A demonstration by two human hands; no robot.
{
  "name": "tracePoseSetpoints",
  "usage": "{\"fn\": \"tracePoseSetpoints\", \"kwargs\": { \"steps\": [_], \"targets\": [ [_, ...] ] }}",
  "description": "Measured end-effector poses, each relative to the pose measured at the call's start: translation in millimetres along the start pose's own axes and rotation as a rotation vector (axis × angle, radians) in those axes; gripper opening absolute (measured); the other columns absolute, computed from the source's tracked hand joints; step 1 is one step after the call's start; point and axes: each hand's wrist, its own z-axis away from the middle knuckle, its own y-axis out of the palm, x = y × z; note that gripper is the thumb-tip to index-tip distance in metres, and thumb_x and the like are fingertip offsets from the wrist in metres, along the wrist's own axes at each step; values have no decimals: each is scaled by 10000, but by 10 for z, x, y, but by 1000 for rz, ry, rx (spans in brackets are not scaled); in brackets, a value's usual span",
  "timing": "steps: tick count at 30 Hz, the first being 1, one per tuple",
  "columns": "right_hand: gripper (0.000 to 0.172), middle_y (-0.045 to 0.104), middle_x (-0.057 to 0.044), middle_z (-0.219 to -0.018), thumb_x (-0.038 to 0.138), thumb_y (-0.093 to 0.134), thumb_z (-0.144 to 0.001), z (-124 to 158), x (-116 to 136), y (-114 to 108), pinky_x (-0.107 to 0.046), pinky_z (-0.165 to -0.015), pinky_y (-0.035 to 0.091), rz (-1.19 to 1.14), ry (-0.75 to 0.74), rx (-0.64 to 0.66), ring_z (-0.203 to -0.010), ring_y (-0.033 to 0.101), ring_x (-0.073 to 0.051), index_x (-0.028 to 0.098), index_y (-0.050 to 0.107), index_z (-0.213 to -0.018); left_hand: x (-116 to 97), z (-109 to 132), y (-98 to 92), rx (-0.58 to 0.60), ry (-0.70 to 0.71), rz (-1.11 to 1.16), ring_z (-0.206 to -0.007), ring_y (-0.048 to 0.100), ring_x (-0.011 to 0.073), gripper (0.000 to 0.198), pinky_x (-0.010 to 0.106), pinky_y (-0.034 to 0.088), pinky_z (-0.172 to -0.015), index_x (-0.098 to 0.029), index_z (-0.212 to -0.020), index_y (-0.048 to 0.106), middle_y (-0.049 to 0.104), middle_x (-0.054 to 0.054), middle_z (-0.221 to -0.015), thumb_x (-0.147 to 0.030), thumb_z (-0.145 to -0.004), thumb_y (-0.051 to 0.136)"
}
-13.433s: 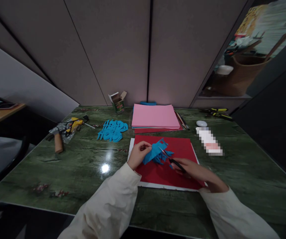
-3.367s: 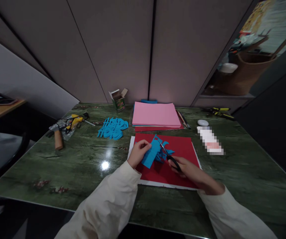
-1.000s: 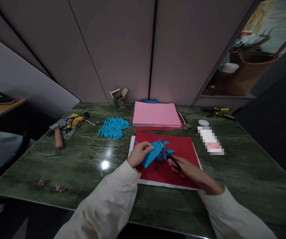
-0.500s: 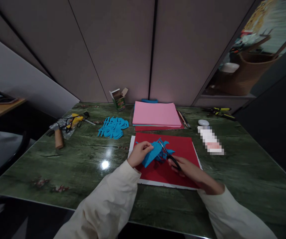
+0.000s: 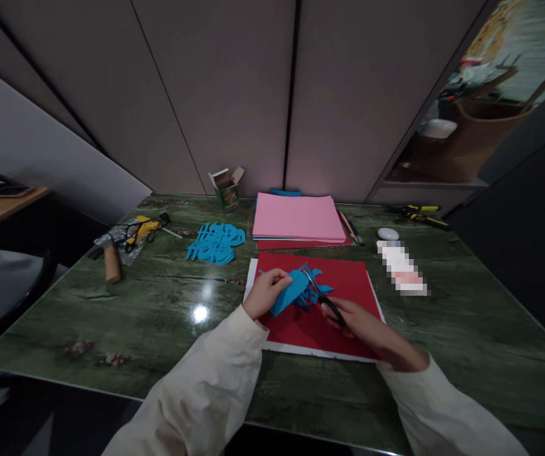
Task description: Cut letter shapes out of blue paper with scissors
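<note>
My left hand point(image 5: 269, 291) pinches a piece of blue paper point(image 5: 288, 296) between thumb and fingers. In my right hand point(image 5: 350, 316) is a pair of scissors point(image 5: 331, 309) with black handles, my fingers closed around them. The metal blades reach up and left to the edge of the blue paper. Beneath lie blue scraps point(image 5: 307, 297) on a red sheet point(image 5: 343, 278), which rests over a white sheet point(image 5: 319, 352). How far the blades are apart is too small to tell.
Blue cut-out lettering point(image 5: 216, 244) lies to the left. Behind the red sheet is a stack of pink paper point(image 5: 297, 218). A small open box point(image 5: 227, 193) stands near the wall. A hammer point(image 5: 111, 263) and yellow glue gun point(image 5: 143, 229) lie far left, pliers point(image 5: 421, 215) far right.
The blue paper in my left hand has tilted slightly, its lower corner a little higher. Both hands stay in nearly the same place.
</note>
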Motion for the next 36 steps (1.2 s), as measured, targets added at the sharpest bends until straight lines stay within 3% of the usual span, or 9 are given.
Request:
{"fn": "tracePoseSetpoints", "kwargs": {
  "steps": [17,29,36],
  "targets": [
    [324,394,43,-580,510,464,-766,11,-11,-16,-192,-398,193,41,-16,17,-458,305,-70,187,487,-747,-4,-10,-27,-10,28,-61,-568,438,105,215,217,319,-517,-142,-688,548,492,-17,-598,-346,-738,504],
    [372,399,44,-560,524,441,-770,44,-6,-98,-196,-411,207,212,-37,-2,-466,308,-78,185,554,-873,8,-7,-41,5,34,-122,-579,452,108,221,212,329,-524,-137,-681,563,510,-16,-598,-347,-727,510],
    [366,406,45,-542,525,448,-764,20,-50,-138,-190,-383,215,214,-32,18,-441,317,-73,180,554,-821,13,-7,-43,7,39,-115,-569,445,102,213,210,325,-523,-138,-681,559,501,-21,-590,-339,-731,509]
  ]
}}
